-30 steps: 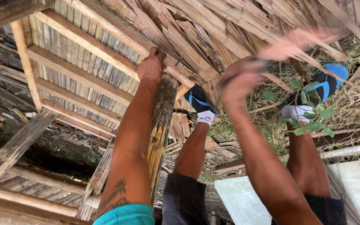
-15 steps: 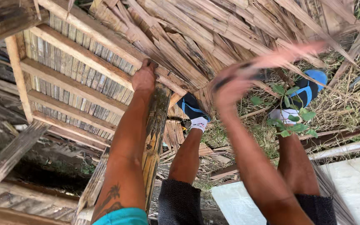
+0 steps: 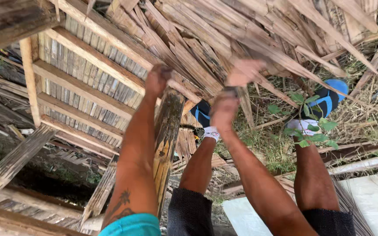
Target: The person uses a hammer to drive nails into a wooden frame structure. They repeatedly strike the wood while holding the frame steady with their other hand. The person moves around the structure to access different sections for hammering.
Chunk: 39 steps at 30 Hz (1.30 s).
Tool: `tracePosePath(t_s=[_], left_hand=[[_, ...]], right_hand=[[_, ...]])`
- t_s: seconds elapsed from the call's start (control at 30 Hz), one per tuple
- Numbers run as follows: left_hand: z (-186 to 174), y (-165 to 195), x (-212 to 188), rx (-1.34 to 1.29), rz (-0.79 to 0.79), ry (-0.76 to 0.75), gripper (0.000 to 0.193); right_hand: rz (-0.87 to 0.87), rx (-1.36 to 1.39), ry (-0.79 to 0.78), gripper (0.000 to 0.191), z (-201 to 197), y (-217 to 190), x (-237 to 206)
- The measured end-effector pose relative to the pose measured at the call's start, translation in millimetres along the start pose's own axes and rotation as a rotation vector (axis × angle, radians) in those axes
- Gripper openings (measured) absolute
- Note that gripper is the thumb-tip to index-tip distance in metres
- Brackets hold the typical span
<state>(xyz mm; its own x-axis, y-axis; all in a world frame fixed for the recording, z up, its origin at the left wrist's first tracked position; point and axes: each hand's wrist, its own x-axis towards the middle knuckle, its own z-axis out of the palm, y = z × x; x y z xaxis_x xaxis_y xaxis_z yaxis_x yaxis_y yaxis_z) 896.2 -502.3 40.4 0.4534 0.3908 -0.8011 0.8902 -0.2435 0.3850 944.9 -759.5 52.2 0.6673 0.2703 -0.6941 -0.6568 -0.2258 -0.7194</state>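
Both hands work at the lower edge of a pile of dry split bamboo strips. Left hand is closed, knuckles up, on the top end of a weathered upright post where the strips meet a slatted bamboo panel. Right hand grips the end of one strip, fingers blurred. Beyond the hands, two blue shoes stand on grass, with open ground between post and legs. Strips crowd the far edge overhead.
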Motion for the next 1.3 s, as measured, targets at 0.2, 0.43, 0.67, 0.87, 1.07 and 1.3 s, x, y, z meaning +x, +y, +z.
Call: tracePosePath(t_s=[0.2, 0.43, 0.67, 0.87, 1.07, 1.3], left_hand=[[-52.1, 30.2, 20.0, -0.752, -0.349, -0.020, 0.018], [-53.3, 41.4, 10.4, -0.853, -0.277, -0.061, 0.032], [2.6, 34.1, 15.5, -0.210, -0.161, -0.185, 0.032], [66.3, -4.5, 13.2, -0.087, 0.267, -0.100, 0.022], [71.2, -31.5, 19.2, -0.014, 0.161, -0.223, 0.018], [73.6, -36.4, 21.4, 0.050, 0.255, -0.210, 0.023]], right_hand=[[0.420, -0.143, -0.209, 0.020, -12.6, 17.0, -10.2], [0.143, 0.110, 0.111, 0.019, 4.8, -25.7, -11.6], [0.764, -0.210, -0.159, 0.027, -0.8, 28.0, -36.5], [0.560, 0.124, -0.030, 0.018, -54.7, -18.8, -27.3], [0.155, -0.048, 0.037, 0.024, -61.9, -71.5, -28.3], [0.209, -0.588, -0.298, 0.024, -40.0, -13.4, -21.2]])
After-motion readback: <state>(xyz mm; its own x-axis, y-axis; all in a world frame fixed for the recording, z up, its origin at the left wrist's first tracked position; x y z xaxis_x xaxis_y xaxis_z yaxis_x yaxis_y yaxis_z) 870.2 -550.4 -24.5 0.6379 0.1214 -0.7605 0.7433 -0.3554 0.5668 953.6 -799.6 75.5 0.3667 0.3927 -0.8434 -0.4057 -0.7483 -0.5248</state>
